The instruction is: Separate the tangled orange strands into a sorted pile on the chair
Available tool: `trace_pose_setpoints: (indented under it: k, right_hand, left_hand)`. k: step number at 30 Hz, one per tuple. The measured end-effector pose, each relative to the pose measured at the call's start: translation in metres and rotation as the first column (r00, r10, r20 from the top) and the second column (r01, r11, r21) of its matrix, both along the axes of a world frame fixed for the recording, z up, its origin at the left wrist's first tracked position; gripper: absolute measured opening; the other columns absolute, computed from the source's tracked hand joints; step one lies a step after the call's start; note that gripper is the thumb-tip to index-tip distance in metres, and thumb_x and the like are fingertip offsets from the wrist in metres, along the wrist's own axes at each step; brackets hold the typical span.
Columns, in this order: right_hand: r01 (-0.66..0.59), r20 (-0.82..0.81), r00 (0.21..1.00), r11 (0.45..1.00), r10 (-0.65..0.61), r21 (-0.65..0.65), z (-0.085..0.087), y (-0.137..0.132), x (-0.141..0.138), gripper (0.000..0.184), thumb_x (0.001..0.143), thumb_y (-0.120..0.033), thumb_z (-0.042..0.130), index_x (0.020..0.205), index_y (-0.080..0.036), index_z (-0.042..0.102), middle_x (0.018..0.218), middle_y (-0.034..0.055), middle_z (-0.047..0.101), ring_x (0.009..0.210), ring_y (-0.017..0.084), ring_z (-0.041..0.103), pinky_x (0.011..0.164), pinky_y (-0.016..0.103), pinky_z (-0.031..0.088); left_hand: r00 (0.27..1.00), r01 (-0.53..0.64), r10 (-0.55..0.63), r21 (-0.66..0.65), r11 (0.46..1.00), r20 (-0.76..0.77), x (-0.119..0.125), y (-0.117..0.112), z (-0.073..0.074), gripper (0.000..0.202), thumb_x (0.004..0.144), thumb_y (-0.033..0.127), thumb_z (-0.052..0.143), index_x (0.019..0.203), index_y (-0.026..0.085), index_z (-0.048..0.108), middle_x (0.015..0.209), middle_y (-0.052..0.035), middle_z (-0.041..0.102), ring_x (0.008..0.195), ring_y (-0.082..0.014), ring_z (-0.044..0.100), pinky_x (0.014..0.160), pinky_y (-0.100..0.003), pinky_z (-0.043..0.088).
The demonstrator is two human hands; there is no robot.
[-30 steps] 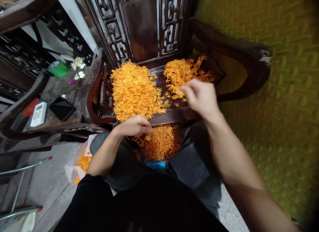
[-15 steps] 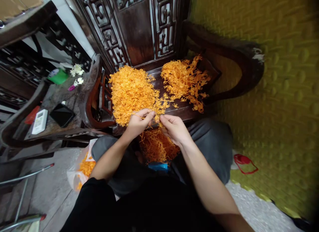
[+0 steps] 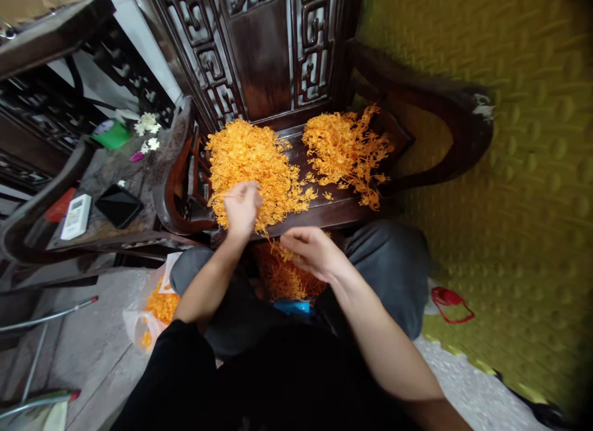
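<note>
My left hand (image 3: 243,212), slightly blurred, is closed on a thin orange stem (image 3: 217,198) that sticks out to its left. It is over the front of a large heap of small orange flower-like pieces (image 3: 252,159) on the chair seat. Lower and to the right, my right hand (image 3: 309,252) has its fingers drawn together around an orange sprig (image 3: 282,251); part of the sprig hides behind the fingers. Between my knees, below the seat, lies a pile of bare orange stems (image 3: 291,280). A second heap of tangled orange sprigs (image 3: 340,147) rests on the seat's right side.
The dark carved wooden chair (image 3: 319,218) has curved arms at both sides. To the left, a side table holds a black phone (image 3: 119,205), a white remote (image 3: 76,217) and a green tape roll (image 3: 111,133). A plastic bag (image 3: 134,323) with orange pieces stands on the floor.
My hands have come apart. The left has moved up and left over the large heap with a stem; the right has dropped slightly toward my lap.
</note>
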State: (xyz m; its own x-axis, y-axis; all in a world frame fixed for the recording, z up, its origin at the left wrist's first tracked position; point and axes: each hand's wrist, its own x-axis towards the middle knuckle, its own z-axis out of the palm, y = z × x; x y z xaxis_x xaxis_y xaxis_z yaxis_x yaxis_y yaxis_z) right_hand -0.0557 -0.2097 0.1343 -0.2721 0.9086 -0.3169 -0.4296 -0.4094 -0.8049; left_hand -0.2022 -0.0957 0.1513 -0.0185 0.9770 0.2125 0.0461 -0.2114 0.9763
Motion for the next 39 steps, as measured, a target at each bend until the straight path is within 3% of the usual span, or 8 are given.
trace_pose_setpoints:
  k: [5, 8, 11, 17, 21, 27, 33, 39]
  right_hand:
    - [0.443, 0.191, 0.868, 0.888, -0.459, 0.120, -0.019, 0.036, 0.057, 0.050, 0.079, -0.063, 0.079, 0.082, -0.020, 0.053, 0.059, -0.0096, 0.040, 0.043, 0.003, 0.029, 0.038, 0.017, 0.022]
    - [0.488, 0.361, 0.774, 0.854, -0.520, 0.182, -0.033, 0.091, 0.083, 0.044, 0.087, -0.054, 0.074, 0.078, -0.021, 0.047, 0.062, -0.0080, 0.041, 0.047, 0.005, 0.037, 0.041, 0.016, 0.028]
    - [0.387, 0.491, 0.756, 0.901, -0.433, 0.198, -0.042, 0.134, 0.081, 0.027, 0.091, -0.038, 0.072, 0.083, -0.018, 0.056, 0.071, -0.0014, 0.058, 0.054, 0.009, 0.053, 0.048, 0.020, 0.043]
    - [0.167, 0.772, 0.522, 0.931, -0.363, 0.325, -0.029, 0.146, 0.080, 0.026, 0.087, -0.018, 0.072, 0.114, -0.015, 0.072, 0.123, 0.0124, 0.074, 0.118, 0.024, 0.067, 0.112, 0.042, 0.048]
    - [0.139, 0.921, 0.012, 0.912, -0.390, 0.385, -0.009, 0.124, 0.124, 0.032, 0.097, -0.022, 0.057, 0.124, -0.008, 0.070, 0.140, 0.0253, 0.060, 0.131, 0.035, 0.060, 0.117, 0.051, 0.040]
    - [0.123, 0.894, -0.417, 0.965, -0.163, 0.233, -0.019, 0.112, 0.179, 0.037, 0.095, -0.011, 0.054, 0.130, -0.002, 0.059, 0.122, 0.0303, 0.066, 0.111, 0.038, 0.069, 0.096, 0.047, 0.052]
    - [0.074, 0.875, -0.442, 0.964, -0.197, 0.254, -0.029, 0.118, 0.195, 0.030, 0.097, -0.018, 0.050, 0.123, -0.009, 0.061, 0.114, 0.0234, 0.070, 0.101, 0.033, 0.070, 0.091, 0.041, 0.051]
    - [0.093, 0.910, -0.371, 0.967, -0.187, 0.237, -0.033, 0.124, 0.196, 0.036, 0.093, -0.023, 0.058, 0.125, -0.008, 0.061, 0.105, 0.0240, 0.074, 0.097, 0.033, 0.072, 0.089, 0.042, 0.052]
  left_hand:
    - [0.909, 0.351, -0.322, 0.070, 0.934, -0.265, -0.020, -0.006, 0.028, 0.022, 0.092, 0.029, 0.062, 0.073, 0.019, 0.064, 0.056, 0.0054, 0.053, 0.053, -0.0084, 0.050, 0.055, -0.021, 0.038]
    - [0.328, 0.849, -0.785, -0.200, 0.489, -0.525, -0.012, -0.034, 0.023, 0.018, 0.092, 0.022, 0.059, 0.077, 0.020, 0.069, 0.066, 0.0044, 0.064, 0.062, -0.0083, 0.057, 0.063, -0.021, 0.043]
    - [-0.151, 0.896, -0.785, -0.419, 0.148, -0.601, 0.006, -0.058, -0.016, 0.026, 0.096, 0.025, 0.055, 0.077, 0.020, 0.072, 0.076, 0.0024, 0.073, 0.066, -0.0095, 0.061, 0.072, -0.023, 0.046]
    - [-0.330, 0.762, -0.349, -0.466, 0.451, -0.877, 0.021, -0.079, -0.111, 0.022, 0.092, 0.031, 0.068, 0.100, 0.014, 0.079, 0.110, -0.0142, 0.076, 0.107, -0.0260, 0.067, 0.091, -0.035, 0.047]
    - [-0.320, 0.733, -0.306, -0.439, 0.520, -0.897, 0.022, -0.087, -0.126, 0.020, 0.092, 0.013, 0.062, 0.086, 0.013, 0.081, 0.104, -0.0179, 0.075, 0.110, -0.0304, 0.063, 0.087, -0.041, 0.044]
    - [-0.323, 0.741, -0.272, -0.421, 0.523, -0.907, 0.040, -0.104, -0.125, 0.014, 0.088, 0.012, 0.069, 0.079, 0.016, 0.080, 0.098, -0.0153, 0.077, 0.107, -0.0296, 0.061, 0.087, -0.041, 0.040]
    - [-0.189, 0.787, -0.295, -0.324, 0.525, -0.937, 0.034, -0.068, -0.089, 0.013, 0.089, 0.017, 0.065, 0.082, 0.017, 0.076, 0.086, -0.0097, 0.074, 0.090, -0.0241, 0.064, 0.081, -0.040, 0.041]
    - [0.234, 0.636, -0.222, -0.024, 0.772, -0.947, 0.119, 0.010, -0.037, 0.034, 0.103, 0.026, 0.045, 0.124, 0.012, 0.068, 0.124, -0.0163, 0.069, 0.119, -0.0299, 0.063, 0.104, -0.045, 0.045]
